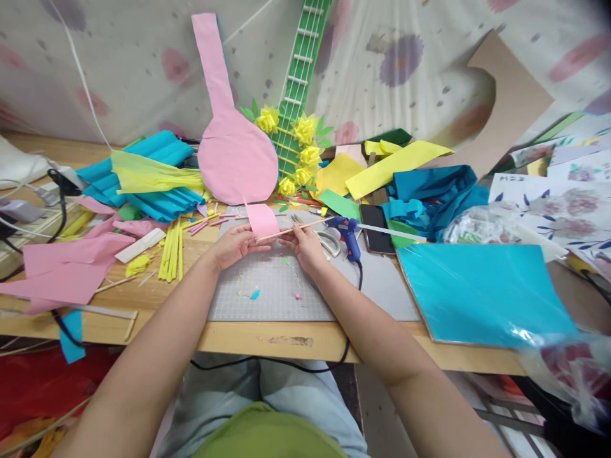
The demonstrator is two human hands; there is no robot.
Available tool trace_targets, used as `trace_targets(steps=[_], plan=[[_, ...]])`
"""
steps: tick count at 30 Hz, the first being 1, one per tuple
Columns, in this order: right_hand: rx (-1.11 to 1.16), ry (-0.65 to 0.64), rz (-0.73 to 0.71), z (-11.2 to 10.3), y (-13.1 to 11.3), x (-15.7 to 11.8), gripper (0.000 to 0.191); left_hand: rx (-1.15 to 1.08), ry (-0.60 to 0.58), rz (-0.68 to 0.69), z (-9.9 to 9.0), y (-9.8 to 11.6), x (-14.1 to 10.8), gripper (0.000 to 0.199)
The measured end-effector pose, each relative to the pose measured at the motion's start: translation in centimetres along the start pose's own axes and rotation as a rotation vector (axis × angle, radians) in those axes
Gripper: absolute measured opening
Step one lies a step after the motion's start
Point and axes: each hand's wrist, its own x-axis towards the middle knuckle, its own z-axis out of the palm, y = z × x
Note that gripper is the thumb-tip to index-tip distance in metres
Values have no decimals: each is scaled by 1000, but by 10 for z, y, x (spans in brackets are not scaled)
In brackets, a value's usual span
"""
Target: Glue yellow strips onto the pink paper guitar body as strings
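Observation:
Above a grey cutting mat (267, 286), both my hands hold a thin stick (312, 224) with a pink paper piece (262, 220) at its left part. My left hand (236, 247) is closed at the stick's left end and the paper's edge. The fingers of my right hand (305, 245) pinch the stick nearer its middle, and its free end points right. Just right of my right hand are scissors (329, 243) and a blue glue gun (348, 235) with a white glue stick in it.
Behind stand a pink paper-covered instrument shape (238, 159) and a green one with yellow flowers (298, 83). Yellow paper rolls (172, 251) and pink paper (67, 267) lie left. A phone (377, 229) and a blue sheet (482, 289) lie right.

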Motion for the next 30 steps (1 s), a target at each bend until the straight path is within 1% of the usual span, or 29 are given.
trace_targets(steps=[6, 11, 17, 23, 27, 29, 30], plan=[[-8, 9, 7, 0, -1, -1, 15, 61, -23, 22, -1, 0, -2, 39], [-49, 7, 15, 0, -2, -1, 18, 77, -26, 19, -1, 0, -2, 39], [-67, -4, 4, 1, -1, -1, 16, 85, 20, 16, -2, -3, 1, 40], [-76, -60, 12, 0, -3, -4, 14, 66, 56, 15, -7, -6, 3, 37], [-254, -98, 94, 0, -5, -4, 10, 24, 139, 3, -4, -3, 2, 34], [-371, -96, 97, 0, -4, -3, 11, -2, 185, -11, -3, -1, 2, 34], [-438, -94, 75, 0, -3, -3, 11, -14, 200, -22, -4, -1, 2, 33]])
